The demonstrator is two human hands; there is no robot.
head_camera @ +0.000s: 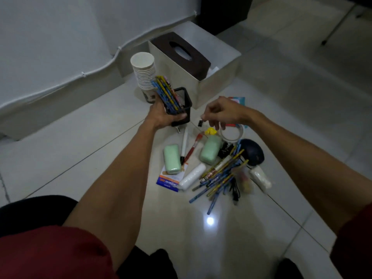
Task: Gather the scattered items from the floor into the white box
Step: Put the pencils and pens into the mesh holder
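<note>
Dozens of small things lie scattered on the floor [84, 137] just in front of the white box [218, 87], which stands by the wall with a brown tissue box [181, 54] inside it. The left hand [162, 115] has its grip clenched round a black mesh holder [183, 101] full of pencils [166, 91], tilted, near the box's front corner. The right hand [221, 111] hovers above a tape roll [231, 135], thumb and forefinger curled together; whether that grip pinches anything I cannot tell. I judge the holder light and stiff but top-heavy, so it is best gripped low and kept upright. The loose pencils [221, 175] would roll; bunch them mid-length
</note>
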